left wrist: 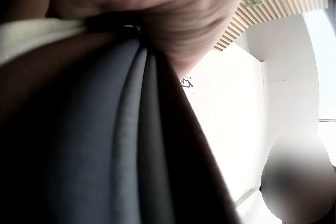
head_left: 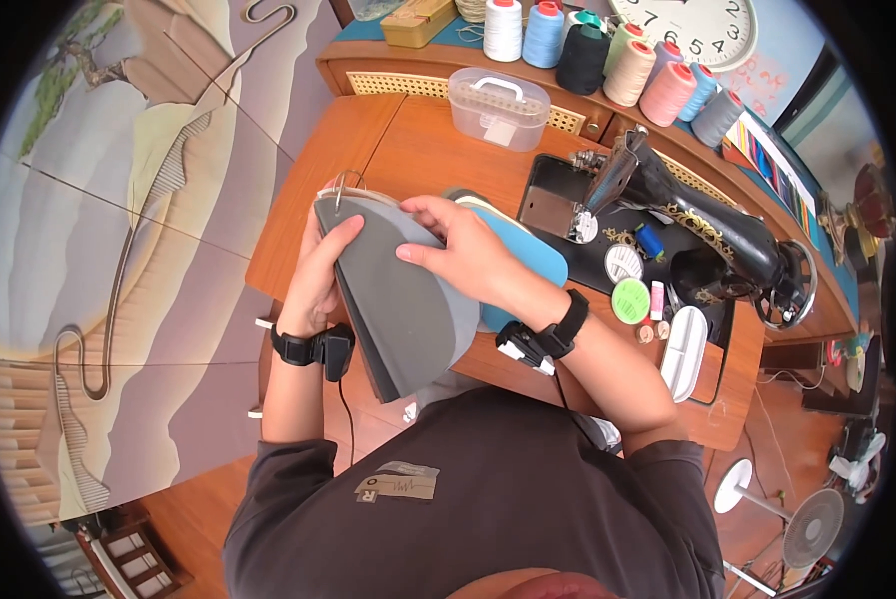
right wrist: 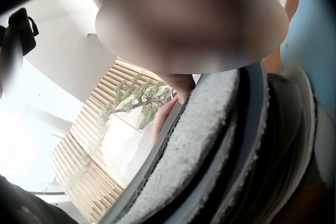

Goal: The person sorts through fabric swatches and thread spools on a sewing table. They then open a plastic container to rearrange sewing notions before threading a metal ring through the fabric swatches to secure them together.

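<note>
A stack of rounded fabric pieces (head_left: pixel 393 290), dark grey on top with lighter grey-blue behind, hangs on a metal ring at its upper corner. The left hand (head_left: pixel 316 270) grips that corner, thumb on the grey face. With thumb and fingers, the right hand (head_left: pixel 463 250) holds the stack's upper right edge. Blue pieces (head_left: pixel 533 262) lie fanned out beneath the right forearm. The left wrist view shows layered edges (left wrist: pixel 126 145) below the left palm (left wrist: pixel 173 19). Fuzzy light-grey layers (right wrist: pixel 184 134) fan apart in the right wrist view; the right hand there is mostly blurred.
A black sewing machine (head_left: pixel 702 210) stands at the right of the wooden table (head_left: pixel 398 130). Near it lie a pin wheel (head_left: pixel 623 263), a green disc (head_left: pixel 630 300) and a white tray (head_left: pixel 683 354). A clear box (head_left: pixel 498 112) and thread spools (head_left: pixel 580 62) are at the back.
</note>
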